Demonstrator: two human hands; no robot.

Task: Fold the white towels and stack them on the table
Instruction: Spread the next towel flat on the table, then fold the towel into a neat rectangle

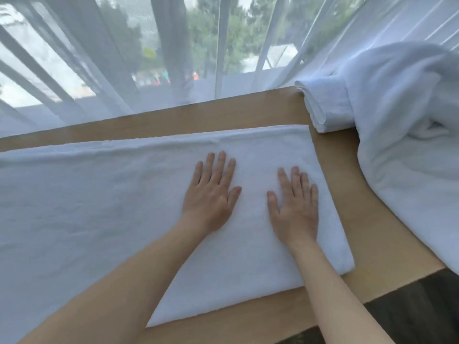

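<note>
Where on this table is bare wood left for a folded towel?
Bare table runs as a strip between the spread towel and the curtain, and along the near right edge beside it. The right end is crowded: folded towel, loose pile. Left hand and right hand press the towel.

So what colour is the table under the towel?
Light brown wood, the table, seen in the head view.

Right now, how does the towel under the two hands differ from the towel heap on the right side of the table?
The flat towel lies spread and smooth on the table; the towel heap is rumpled and piled high. The left hand and right hand press open palms on the flat towel; nothing touches the heap. The flat towel shows straight edges; the heap hangs over the table's right side. Both are white.
</note>
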